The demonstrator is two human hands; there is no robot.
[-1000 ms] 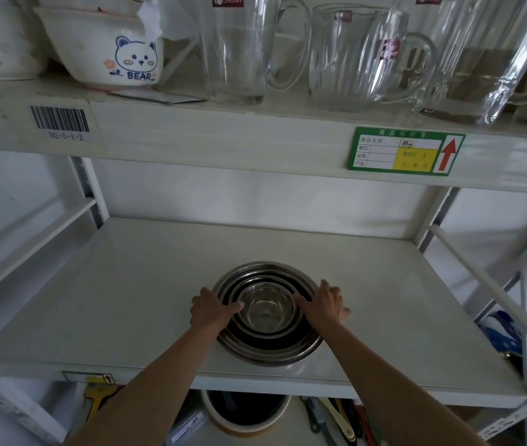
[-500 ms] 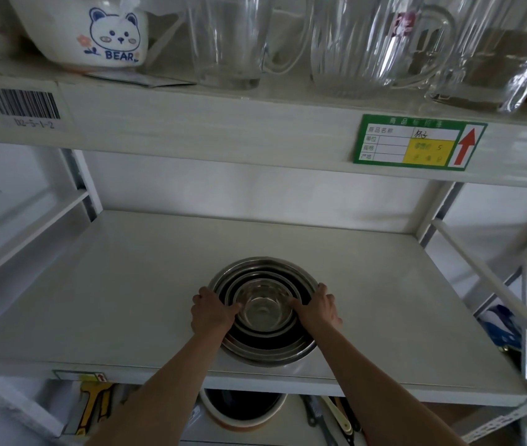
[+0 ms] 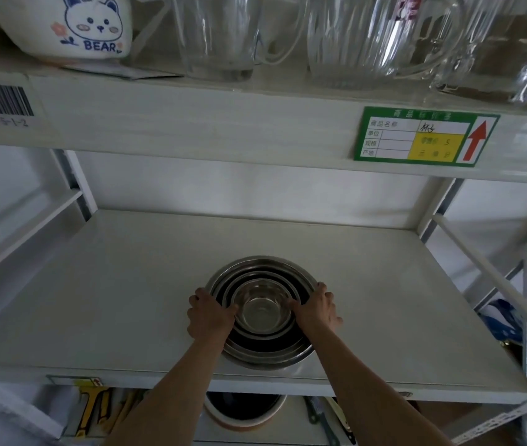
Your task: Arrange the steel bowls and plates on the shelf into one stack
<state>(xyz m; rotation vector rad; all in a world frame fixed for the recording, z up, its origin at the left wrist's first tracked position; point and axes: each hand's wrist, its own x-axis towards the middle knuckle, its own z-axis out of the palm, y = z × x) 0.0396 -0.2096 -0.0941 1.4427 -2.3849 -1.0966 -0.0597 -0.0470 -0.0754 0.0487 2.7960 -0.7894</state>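
One nested stack of steel bowls and plates [image 3: 260, 272] stands on the white middle shelf [image 3: 127, 284], near its front edge. The smallest bowl [image 3: 262, 312] sits in the centre of the stack. My left hand [image 3: 209, 315] grips the stack's left rim, thumb over the edge. My right hand [image 3: 315, 309] grips the right rim the same way. Both forearms reach in from below.
The upper shelf [image 3: 223, 123] overhangs close above, carrying a bear-print bowl [image 3: 72, 27] and glass jugs [image 3: 220, 33]. A green label [image 3: 423, 136] is stuck to its front. A slanted white brace [image 3: 487, 278] runs along the right. Below are a dark pot [image 3: 244, 410] and tools [image 3: 91, 410].
The view has shifted slightly closer and lower. Both hands stay on the stack's rims; the stack has barely moved on the shelf.
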